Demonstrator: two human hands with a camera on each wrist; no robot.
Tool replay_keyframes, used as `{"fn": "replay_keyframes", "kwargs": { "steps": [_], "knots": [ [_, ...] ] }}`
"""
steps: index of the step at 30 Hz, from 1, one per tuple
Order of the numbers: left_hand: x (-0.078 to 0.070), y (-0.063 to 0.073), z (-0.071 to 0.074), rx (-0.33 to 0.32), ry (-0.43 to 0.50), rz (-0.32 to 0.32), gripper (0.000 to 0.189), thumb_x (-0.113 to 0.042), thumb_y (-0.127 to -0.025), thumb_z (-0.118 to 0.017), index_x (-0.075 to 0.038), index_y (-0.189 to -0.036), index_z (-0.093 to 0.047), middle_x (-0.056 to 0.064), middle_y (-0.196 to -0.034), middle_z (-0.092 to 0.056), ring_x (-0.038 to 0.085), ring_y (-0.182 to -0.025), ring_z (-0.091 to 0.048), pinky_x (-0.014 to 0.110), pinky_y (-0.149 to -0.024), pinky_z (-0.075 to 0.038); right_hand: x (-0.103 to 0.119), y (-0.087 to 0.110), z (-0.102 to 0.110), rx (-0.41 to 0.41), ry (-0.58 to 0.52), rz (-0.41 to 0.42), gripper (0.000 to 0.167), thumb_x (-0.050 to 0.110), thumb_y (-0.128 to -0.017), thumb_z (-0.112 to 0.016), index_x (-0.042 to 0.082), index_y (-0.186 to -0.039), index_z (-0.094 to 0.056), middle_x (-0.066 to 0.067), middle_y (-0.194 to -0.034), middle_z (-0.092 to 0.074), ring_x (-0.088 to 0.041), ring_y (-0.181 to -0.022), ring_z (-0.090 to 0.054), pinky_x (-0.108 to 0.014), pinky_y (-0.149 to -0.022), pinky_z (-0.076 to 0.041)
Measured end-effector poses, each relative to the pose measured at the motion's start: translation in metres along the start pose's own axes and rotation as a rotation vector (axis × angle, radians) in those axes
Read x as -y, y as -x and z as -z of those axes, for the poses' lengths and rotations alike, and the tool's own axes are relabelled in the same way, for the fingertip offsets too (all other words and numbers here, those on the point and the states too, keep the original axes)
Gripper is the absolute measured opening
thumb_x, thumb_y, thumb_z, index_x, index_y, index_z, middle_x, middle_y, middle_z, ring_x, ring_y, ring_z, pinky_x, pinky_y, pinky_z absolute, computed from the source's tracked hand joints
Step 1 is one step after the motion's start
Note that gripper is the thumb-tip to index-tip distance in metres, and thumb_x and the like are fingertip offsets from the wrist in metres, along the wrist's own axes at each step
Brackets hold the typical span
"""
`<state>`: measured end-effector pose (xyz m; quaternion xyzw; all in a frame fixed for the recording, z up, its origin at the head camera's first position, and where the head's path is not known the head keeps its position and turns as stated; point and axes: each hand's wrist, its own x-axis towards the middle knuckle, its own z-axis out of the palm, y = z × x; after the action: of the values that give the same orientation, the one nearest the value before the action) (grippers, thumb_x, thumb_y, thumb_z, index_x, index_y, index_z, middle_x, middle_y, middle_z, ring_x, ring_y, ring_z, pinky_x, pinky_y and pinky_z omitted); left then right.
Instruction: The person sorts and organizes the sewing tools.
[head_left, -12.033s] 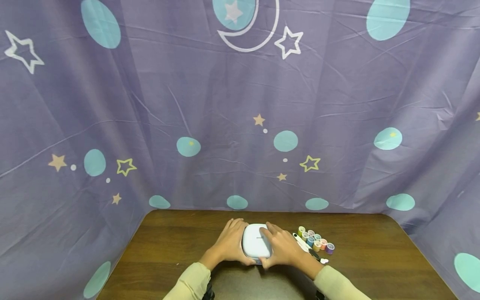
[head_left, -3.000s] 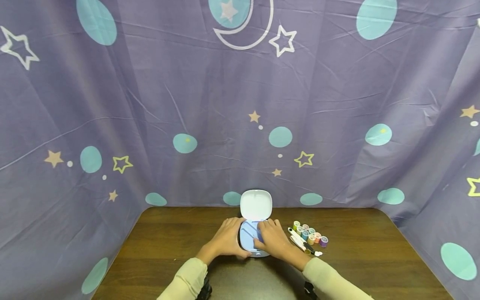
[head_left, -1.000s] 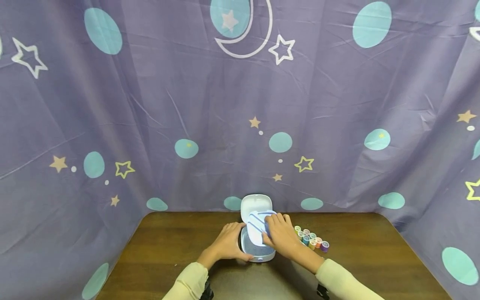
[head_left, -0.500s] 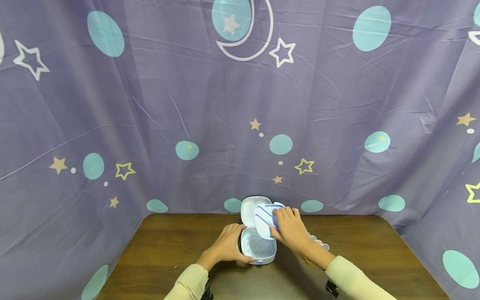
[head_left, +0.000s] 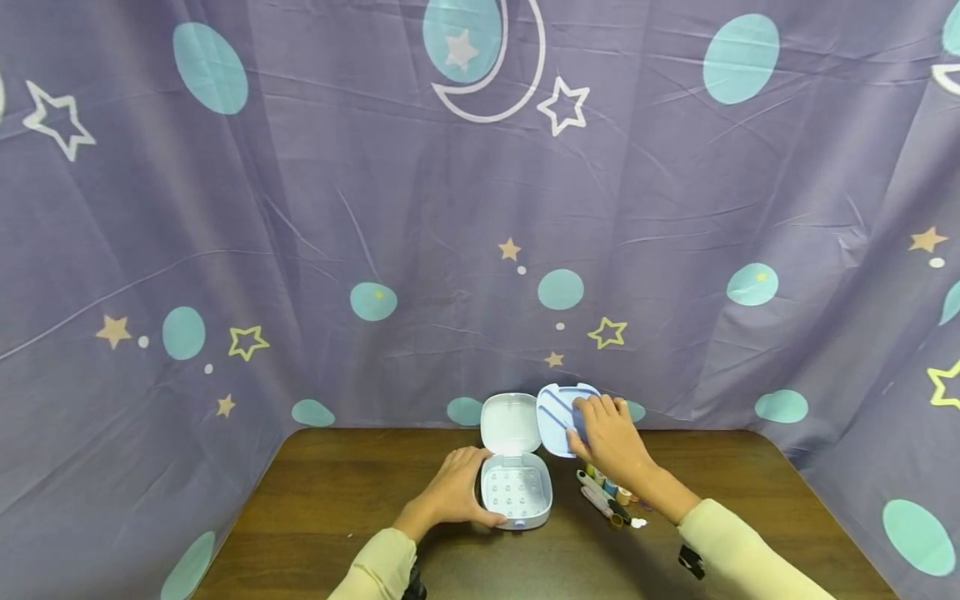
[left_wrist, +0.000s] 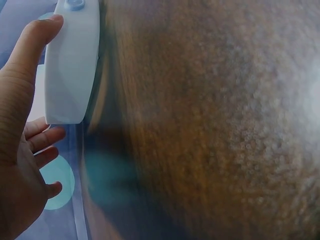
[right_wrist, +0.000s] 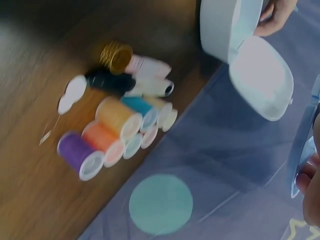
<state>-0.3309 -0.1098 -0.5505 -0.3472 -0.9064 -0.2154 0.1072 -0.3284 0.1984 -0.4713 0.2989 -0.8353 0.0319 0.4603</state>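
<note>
A small white sewing box (head_left: 529, 523) stands on the table with its lid (head_left: 510, 425) raised at the back; rows of small pegs show inside. My left hand (head_left: 453, 492) grips its left side, the thumb on the front wall and the fingers behind, as the left wrist view also shows with the box (left_wrist: 72, 75). Up and to the right of the box, my right hand (head_left: 617, 442) holds a light-blue tray (head_left: 553, 417) with slanted slots, pinched by a raised part in its middle. The tray is tilted and clear of the box, beside the lid.
Several colored thread spools (right_wrist: 117, 117) lie clustered right of the box. Next to them are a gold thimble (right_wrist: 117, 56), slim white and black tools (right_wrist: 110, 80) and a white needle threader (right_wrist: 75, 90). A patterned purple curtain (head_left: 450, 208) hangs behind the table's far edge.
The box was closed at first, then its lid stood up. My right hand has lifted the blue tray out and carried it up and right; the left hand stays on the box.
</note>
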Motion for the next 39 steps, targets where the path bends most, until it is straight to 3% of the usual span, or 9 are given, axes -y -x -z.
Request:
{"fn": "replay_keyframes", "kwargs": {
  "steps": [19,39],
  "knots": [
    [0.001,-0.002,0.001,0.005,0.013,0.001,0.101,-0.062,-0.061,-0.090,-0.002,-0.134,-0.055,0.010,-0.123,-0.062,0.031,-0.122,-0.054,0.053,-0.108,-0.040,-0.072,0.033,0.013,0.031,0.133,0.002,0.044,0.030,-0.084,-0.054,-0.007,-0.107,-0.058,-0.019,-0.087,-0.055,-0.038,-0.082,-0.049,-0.051,-0.080,-0.036],
    [0.000,-0.001,0.002,0.032,0.052,0.017,0.102,-0.059,-0.060,-0.091,-0.003,-0.136,-0.054,0.010,-0.124,-0.062,0.032,-0.123,-0.054,0.055,-0.110,-0.038,-0.100,0.083,0.001,0.117,0.129,0.018,0.041,0.027,-0.079,-0.056,-0.007,-0.102,-0.057,-0.017,-0.085,-0.053,-0.034,-0.079,-0.047,-0.048,-0.073,-0.038]
  ]
}}
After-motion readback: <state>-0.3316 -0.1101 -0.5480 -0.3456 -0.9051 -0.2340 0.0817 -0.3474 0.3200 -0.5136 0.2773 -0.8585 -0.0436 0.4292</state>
